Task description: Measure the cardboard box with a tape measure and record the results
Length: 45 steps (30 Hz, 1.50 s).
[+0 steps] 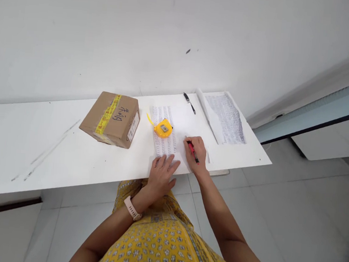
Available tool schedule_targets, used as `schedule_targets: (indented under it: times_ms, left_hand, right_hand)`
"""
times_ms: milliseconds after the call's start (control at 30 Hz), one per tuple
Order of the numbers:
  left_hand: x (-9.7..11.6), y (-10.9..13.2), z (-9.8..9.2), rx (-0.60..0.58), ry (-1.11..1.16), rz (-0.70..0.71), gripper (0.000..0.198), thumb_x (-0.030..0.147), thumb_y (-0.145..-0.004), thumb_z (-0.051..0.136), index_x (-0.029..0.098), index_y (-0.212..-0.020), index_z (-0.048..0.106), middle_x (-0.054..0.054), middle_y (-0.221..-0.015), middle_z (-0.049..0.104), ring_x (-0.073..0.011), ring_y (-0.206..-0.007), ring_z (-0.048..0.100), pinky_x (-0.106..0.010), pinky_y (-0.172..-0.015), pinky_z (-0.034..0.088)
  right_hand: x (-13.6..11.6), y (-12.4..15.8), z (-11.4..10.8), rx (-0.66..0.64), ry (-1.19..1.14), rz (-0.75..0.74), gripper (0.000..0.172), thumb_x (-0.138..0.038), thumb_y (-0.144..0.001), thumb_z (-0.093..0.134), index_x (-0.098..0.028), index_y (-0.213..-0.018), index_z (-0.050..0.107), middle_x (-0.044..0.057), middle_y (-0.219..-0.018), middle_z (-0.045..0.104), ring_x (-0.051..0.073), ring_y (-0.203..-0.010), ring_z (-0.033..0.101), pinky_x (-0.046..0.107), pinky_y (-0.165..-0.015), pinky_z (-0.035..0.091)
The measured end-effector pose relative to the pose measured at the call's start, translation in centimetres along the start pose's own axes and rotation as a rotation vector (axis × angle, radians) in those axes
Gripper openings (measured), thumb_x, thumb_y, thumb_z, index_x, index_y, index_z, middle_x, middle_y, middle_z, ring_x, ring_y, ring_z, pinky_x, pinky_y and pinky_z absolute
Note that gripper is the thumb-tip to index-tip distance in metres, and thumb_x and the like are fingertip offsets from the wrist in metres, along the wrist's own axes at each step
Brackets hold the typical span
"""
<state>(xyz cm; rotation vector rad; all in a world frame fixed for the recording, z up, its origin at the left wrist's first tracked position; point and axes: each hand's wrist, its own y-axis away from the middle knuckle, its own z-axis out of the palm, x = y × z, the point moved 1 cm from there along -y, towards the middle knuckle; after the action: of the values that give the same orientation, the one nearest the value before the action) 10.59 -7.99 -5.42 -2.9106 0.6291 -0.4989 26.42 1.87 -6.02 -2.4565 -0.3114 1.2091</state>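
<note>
My right hand (196, 153) is closed round a red pen (192, 150), with the tip down on a white sheet (181, 123) on the table. My left hand (162, 174) lies flat with fingers spread on the near edge of that sheet, beside columns of written figures (162, 144). A yellow tape measure (163, 128) rests on the sheet just beyond my left hand, with a short bit of tape sticking out to the left. A pale watch sits on my left wrist.
A taped cardboard box (112, 118) stands left of the sheet on the white table (38, 147). A black pen (189, 102) and another written sheet (226, 117) lie at the far right. A white wall runs behind; tiled floor lies to the right.
</note>
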Motion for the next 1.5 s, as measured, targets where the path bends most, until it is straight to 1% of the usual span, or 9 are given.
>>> schedule_targets:
  times_ms: [233, 433, 567, 767, 933, 1033, 1167, 1300, 1500]
  left_hand:
    - [-3.8, -7.0, -4.3, 0.251, 0.106, -0.203, 0.044, 0.027, -0.087, 0.062, 0.015, -0.129, 0.054, -0.016, -0.136, 0.055, -0.0313, -0.127, 0.046, -0.046, -0.106, 0.038]
    - [-6.5, -11.8, -4.0, 0.133, 0.127, -0.416, 0.075, 0.029, -0.078, 0.074, 0.01, -0.141, 0.039, -0.02, -0.12, 0.062, -0.0348, -0.116, 0.054, -0.046, -0.097, 0.04]
    - [-5.2, -8.5, -6.5, 0.223, 0.45, -0.426, 0.08, 0.036, -0.075, 0.076, 0.017, -0.142, 0.037, -0.012, -0.11, 0.065, -0.0302, -0.104, 0.06, -0.042, -0.091, 0.043]
    - [-2.9, -0.3, -11.3, 0.175, 1.079, -0.345, 0.08, 0.038, -0.076, 0.076, 0.025, -0.143, 0.033, -0.005, -0.103, 0.064, -0.0203, -0.094, 0.06, -0.033, -0.084, 0.044]
    - [-4.1, 5.3, -14.5, 0.208, 1.131, -0.418, 0.077, 0.041, -0.078, 0.074, 0.025, -0.142, 0.035, -0.005, -0.1, 0.063, -0.0193, -0.088, 0.058, -0.032, -0.08, 0.044]
    - [-5.7, 8.4, -16.6, 0.237, 1.092, -0.482, 0.071, 0.047, -0.079, 0.072, 0.024, -0.14, 0.042, -0.007, -0.102, 0.064, -0.0214, -0.091, 0.058, -0.032, -0.079, 0.046]
    - [-8.3, 12.3, -18.7, 0.278, 1.249, -0.598, 0.065, 0.055, -0.081, 0.065, 0.022, -0.136, 0.053, -0.011, -0.118, 0.063, -0.027, -0.1, 0.059, -0.035, -0.078, 0.051]
    - [-10.2, 15.0, -19.3, 0.371, 1.436, -0.684, 0.062, 0.057, -0.078, 0.066, 0.016, -0.125, 0.063, -0.013, -0.109, 0.066, -0.021, -0.076, 0.062, -0.032, -0.061, 0.052]
    - [-10.3, 15.9, -18.7, 0.474, 1.471, -0.766, 0.053, 0.054, -0.079, 0.067, 0.015, -0.115, 0.07, -0.014, -0.108, 0.07, -0.0156, -0.056, 0.06, -0.032, -0.055, 0.051]
  right_hand:
    - [1.4, -0.3, 1.4, -0.041, 0.294, -0.184, 0.047, -0.002, -0.087, 0.032, -0.017, -0.12, 0.062, 0.013, -0.099, 0.063, 0.026, -0.091, 0.052, 0.04, -0.084, 0.047]
    - [1.3, -0.3, 1.3, 0.011, 0.168, -0.134, 0.037, -0.014, -0.092, 0.035, -0.017, -0.116, 0.064, 0.014, -0.1, 0.065, 0.028, -0.094, 0.055, 0.044, -0.085, 0.049]
    - [-1.6, -1.0, 0.2, 0.092, -0.127, 0.072, 0.037, -0.039, -0.096, 0.041, -0.018, -0.116, 0.065, 0.014, -0.107, 0.067, 0.027, -0.099, 0.059, 0.045, -0.089, 0.048]
    - [-10.4, -1.9, -0.4, -0.544, -0.709, 0.259, 0.046, -0.059, -0.089, 0.052, -0.021, -0.107, 0.069, 0.006, -0.094, 0.07, 0.021, -0.087, 0.063, 0.033, -0.077, 0.049]
    - [-14.9, -2.1, 1.3, -0.761, -0.805, 0.198, 0.034, -0.053, -0.08, 0.067, -0.02, -0.083, 0.064, 0.0, -0.075, 0.062, 0.014, -0.069, 0.053, 0.028, -0.065, 0.041]
    - [-16.5, -4.8, 3.1, -0.749, -0.769, 0.109, 0.032, -0.051, -0.081, 0.064, -0.02, -0.078, 0.059, -0.001, -0.074, 0.058, 0.014, -0.069, 0.049, 0.028, -0.066, 0.037]
    - [-18.6, -11.7, 6.1, -0.529, -0.691, 0.078, 0.033, -0.05, -0.081, 0.062, -0.021, -0.07, 0.052, -0.002, -0.071, 0.052, 0.014, -0.069, 0.045, 0.029, -0.066, 0.034]
    - [-19.9, -17.1, 10.2, -0.472, -0.577, 0.149, 0.035, -0.048, -0.083, 0.059, -0.021, -0.065, 0.044, -0.004, -0.065, 0.043, 0.013, -0.065, 0.039, 0.028, -0.063, 0.031]
    - [-20.8, -18.2, 14.5, -0.564, -0.488, 0.26, 0.032, -0.042, -0.082, 0.062, -0.02, -0.065, 0.047, -0.001, -0.062, 0.048, 0.014, -0.06, 0.044, 0.03, -0.06, 0.034]
